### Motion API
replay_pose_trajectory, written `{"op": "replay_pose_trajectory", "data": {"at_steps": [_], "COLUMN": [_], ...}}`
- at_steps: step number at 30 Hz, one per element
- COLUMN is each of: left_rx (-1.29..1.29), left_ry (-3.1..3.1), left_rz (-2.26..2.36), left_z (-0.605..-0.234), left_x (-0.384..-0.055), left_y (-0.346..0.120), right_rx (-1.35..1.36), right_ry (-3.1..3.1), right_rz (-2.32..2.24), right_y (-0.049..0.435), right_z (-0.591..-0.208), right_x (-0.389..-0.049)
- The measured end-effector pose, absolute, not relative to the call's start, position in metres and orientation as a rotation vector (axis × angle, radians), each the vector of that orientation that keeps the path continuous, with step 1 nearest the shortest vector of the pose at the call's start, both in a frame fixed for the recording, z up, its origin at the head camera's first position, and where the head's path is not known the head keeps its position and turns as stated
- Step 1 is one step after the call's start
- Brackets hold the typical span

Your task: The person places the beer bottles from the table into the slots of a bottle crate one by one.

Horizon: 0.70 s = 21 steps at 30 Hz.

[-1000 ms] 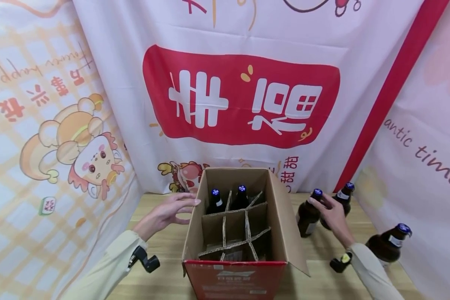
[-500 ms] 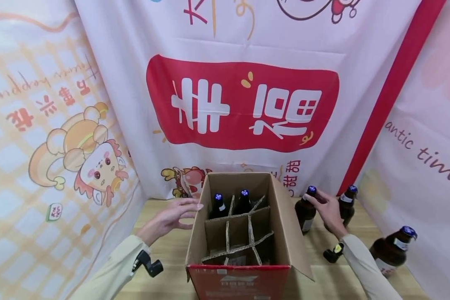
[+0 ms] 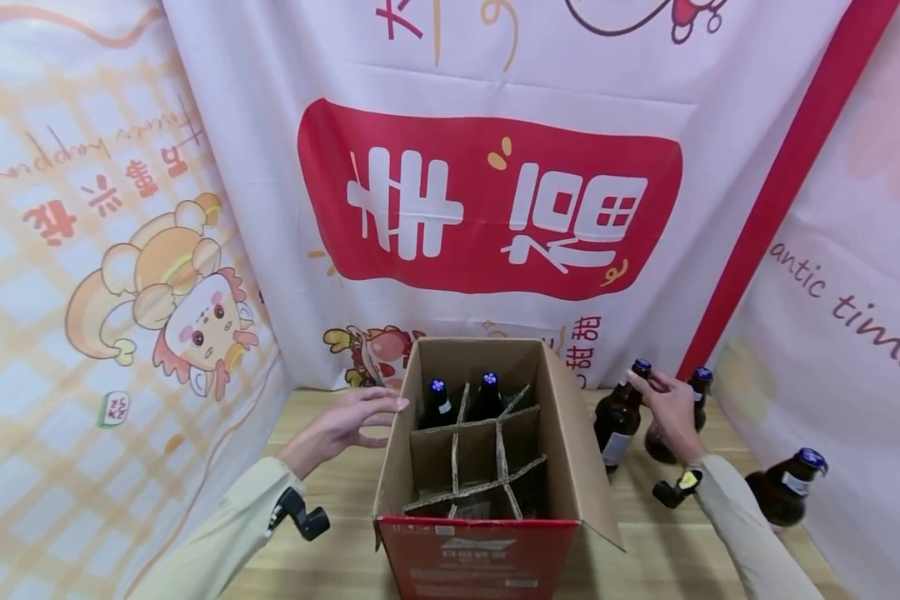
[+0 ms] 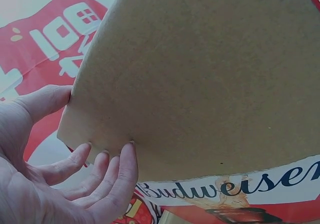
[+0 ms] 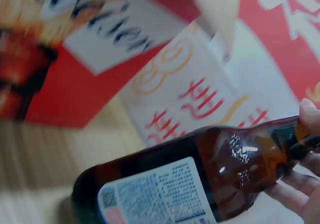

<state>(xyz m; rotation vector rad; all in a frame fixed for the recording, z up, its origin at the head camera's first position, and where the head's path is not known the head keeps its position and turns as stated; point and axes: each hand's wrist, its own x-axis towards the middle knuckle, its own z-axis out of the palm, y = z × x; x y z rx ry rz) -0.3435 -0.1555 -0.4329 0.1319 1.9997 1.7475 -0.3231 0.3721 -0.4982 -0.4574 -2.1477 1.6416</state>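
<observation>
A red cardboard beer box [image 3: 480,554] stands with its top open in the middle of the table. Cardboard dividers [image 3: 456,458] split its inside, and two capped bottles [image 3: 438,404] sit in the far compartments. My left hand [image 3: 341,425] is at the box's left edge; in the left wrist view its thumb and fingertips touch the brown flap [image 4: 200,84], fingers loosely bent. To the right of the box, my right hand [image 3: 671,408] holds a brown beer bottle [image 3: 617,421] by its neck. Its white back label [image 5: 157,194] shows in the right wrist view. Whether its base touches the table cannot be told.
Another brown bottle [image 3: 700,387] stands partly behind my right hand. One more bottle [image 3: 783,487] is farther right, near my sleeve. The box's right flap [image 3: 598,500] sticks outward. Printed cloth [image 3: 487,200] hangs around the back and sides of the wooden table [image 3: 326,533].
The held bottle's cap has shifted slightly right and away from me over the last half second, and its label shows more. My left hand stays at the box edge.
</observation>
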Motion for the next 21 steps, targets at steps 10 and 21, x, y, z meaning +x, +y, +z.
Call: {"op": "replay_pose_trajectory", "data": {"at_steps": [10,21], "left_rx": [0.121,0.127], "left_ry": [1.971,1.996], "left_rz": [1.770,1.760], "left_z": [-0.435,-0.434], "left_x": [-0.342,-0.345], "left_y": [-0.158,-0.154], "right_rx": [-0.551,-0.338], "right_ry": [-2.045,-2.179], "right_rz": [1.782,1.248], "right_y": [0.369,0.336], "right_z": [-0.435,-0.378], "right_x": [-0.303,-0.274]}}
